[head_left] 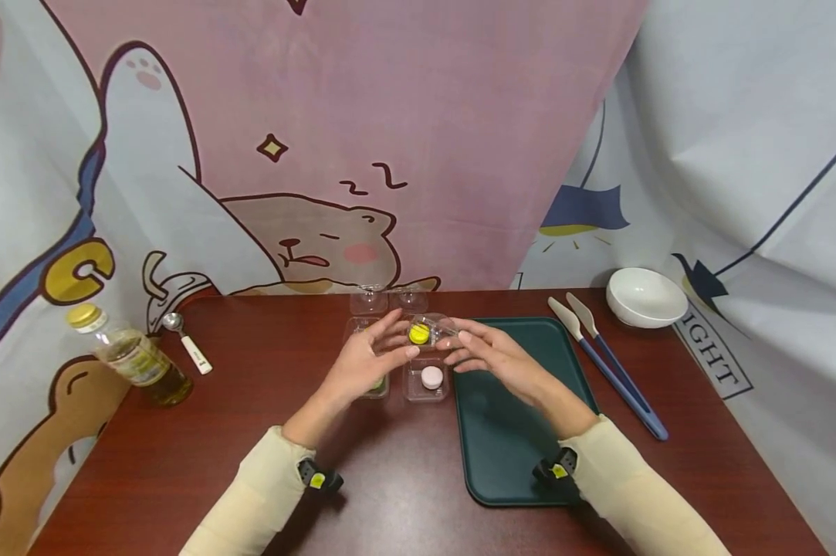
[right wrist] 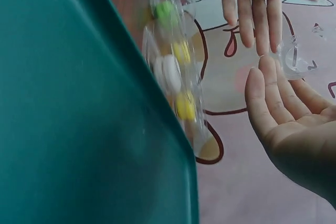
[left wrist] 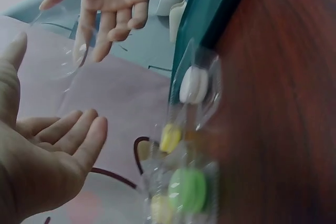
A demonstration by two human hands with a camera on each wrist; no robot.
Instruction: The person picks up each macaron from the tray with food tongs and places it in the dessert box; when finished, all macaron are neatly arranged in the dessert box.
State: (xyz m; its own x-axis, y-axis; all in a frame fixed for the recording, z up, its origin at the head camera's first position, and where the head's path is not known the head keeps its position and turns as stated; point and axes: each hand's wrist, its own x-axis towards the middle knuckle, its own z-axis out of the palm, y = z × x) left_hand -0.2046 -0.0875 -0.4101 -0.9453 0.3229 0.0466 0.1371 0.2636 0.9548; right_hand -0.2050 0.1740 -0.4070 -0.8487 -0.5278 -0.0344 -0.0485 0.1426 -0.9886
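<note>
A clear, rounded plastic piece [head_left: 437, 323] is up between my two hands; its exact kind is hard to tell. My right hand [head_left: 497, 357] holds it between thumb and fingers, best seen in the left wrist view. My left hand [head_left: 362, 359] is close by on the other side, its fingers extended and its thumb apart. Below are clear plastic boxes holding macarons: a white one [head_left: 431, 377] in front, a yellow one [head_left: 420, 333] behind it, and a green one [left wrist: 188, 190] to the left, mostly hidden by my left hand in the head view. Another yellow macaron [left wrist: 161, 208] lies behind the green.
A dark green tray [head_left: 522, 448] lies right of the boxes. Beyond it are blue-handled tongs [head_left: 622, 378] and a white bowl [head_left: 645, 297]. At the left stand a yellow-capped oil bottle [head_left: 143, 363] and a white-handled scoop [head_left: 194, 351]. A printed curtain [head_left: 459, 154] backs the table.
</note>
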